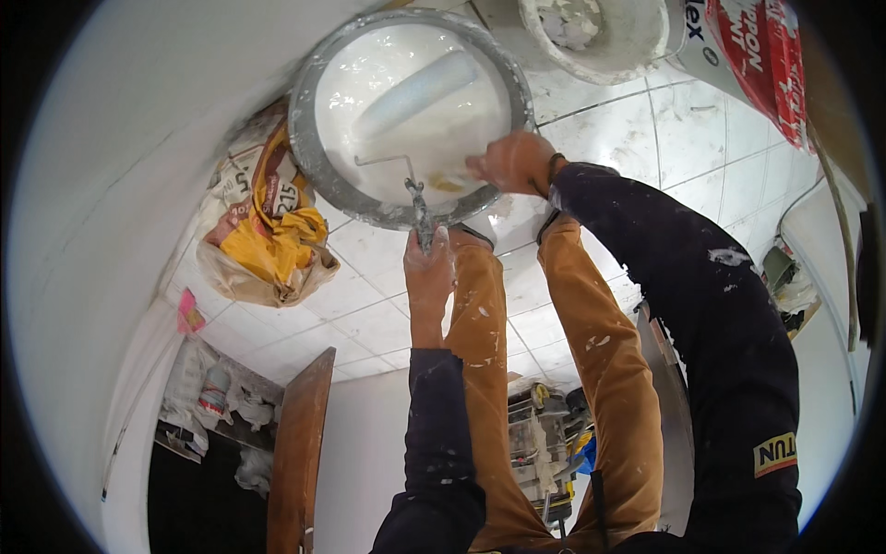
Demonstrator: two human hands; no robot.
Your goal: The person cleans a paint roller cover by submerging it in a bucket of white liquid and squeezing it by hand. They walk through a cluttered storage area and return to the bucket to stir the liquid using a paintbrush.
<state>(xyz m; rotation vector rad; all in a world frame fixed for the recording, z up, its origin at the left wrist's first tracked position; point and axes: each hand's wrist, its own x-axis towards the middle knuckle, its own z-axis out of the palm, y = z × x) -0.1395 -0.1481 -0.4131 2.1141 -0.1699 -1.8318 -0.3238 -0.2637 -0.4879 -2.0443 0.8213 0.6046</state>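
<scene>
My left hand (430,266) grips the paint-smeared handle of a paint roller (419,208) at the near rim of a large grey tub (309,163). The tub holds white, paint-like liquid (346,62). In it lies the coated roller sleeve (422,90), slanting up to the right. The bent wire frame (384,159) shows above the surface. My right hand (519,163), slightly blurred, is at the tub's right rim with its fingers over the liquid. Whether it holds anything is not clear. A yellowish patch (446,183) shows in the liquid near its fingertips.
Left of the tub stands a crumpled bag with yellow plastic (266,246), beside the white wall (104,166). A dirty white bucket (640,34) and a red-and-white paint container (754,62) are at upper right. Behind me are a brown wooden door (301,450) and several tools (543,443).
</scene>
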